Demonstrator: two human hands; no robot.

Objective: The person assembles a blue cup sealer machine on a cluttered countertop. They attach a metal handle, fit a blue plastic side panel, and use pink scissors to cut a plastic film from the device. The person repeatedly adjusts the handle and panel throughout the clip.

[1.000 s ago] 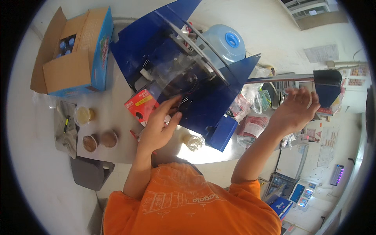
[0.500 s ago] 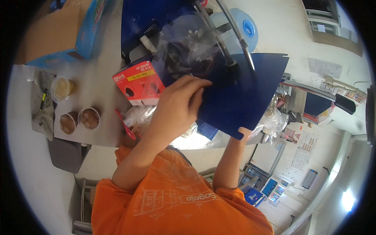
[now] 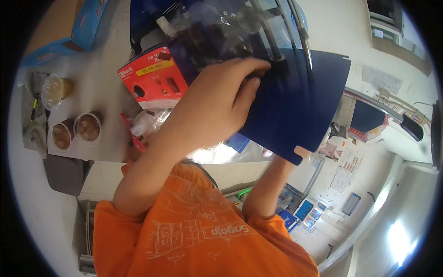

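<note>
L hand (image 3: 217, 99), mid-frame, now up on the blue sheet (image 3: 295, 106), fingers curled at its top edge w/ clear plastic. R hand hidden behind sheet's lower edge, grip can't tell. Sheet swung toward center-right vs. a sec ago; red box (image 3: 154, 78) uncovered upper left.

Red box (image 3: 154, 78) mid-counter; blue-brown carton (image 3: 69, 27) top left.

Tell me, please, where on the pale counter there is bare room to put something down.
The counter shows one bare strip, bordered by the light blue carton above, the red box on the right and the sealed cups below. It is crowded near the left hand, where the dark blue sheet, a clear bag and the red box press together.
</note>
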